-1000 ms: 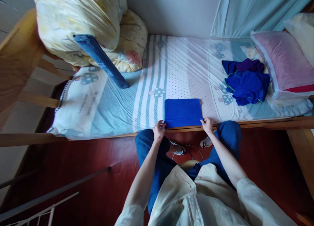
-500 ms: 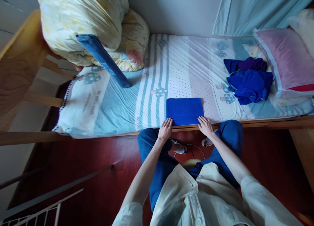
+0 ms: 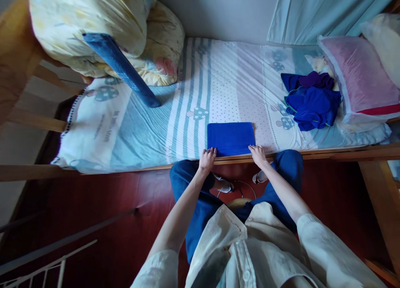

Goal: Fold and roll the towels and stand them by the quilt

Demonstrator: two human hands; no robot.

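A flat blue cloth, folded into a rectangle like a towel [image 3: 231, 137], lies at the near edge of the bed. At its near left corner, my left hand [image 3: 207, 160] has its fingers curled over the edge. My right hand [image 3: 258, 155] pinches the near right corner, fingers bent and close together. The cloth rests on the patterned sheet [image 3: 190, 142]. To the right lies a crumpled heap of blue and purple cloths [image 3: 314, 103], some with green edging, apart from both hands.
A long dark-blue roll [image 3: 125, 73] leans against a bundled yellow quilt [image 3: 93, 17] on the left. A pink pillow [image 3: 362, 75] is at the right end. The wooden bed rail [image 3: 318, 155] runs before my knees. White metal bars [image 3: 61, 271] stand lower left.
My fingers have gone from lying flatter to curling in at the near corners of the folded cloth. The whole view has shifted slightly; the cloth stays in place on the bed.
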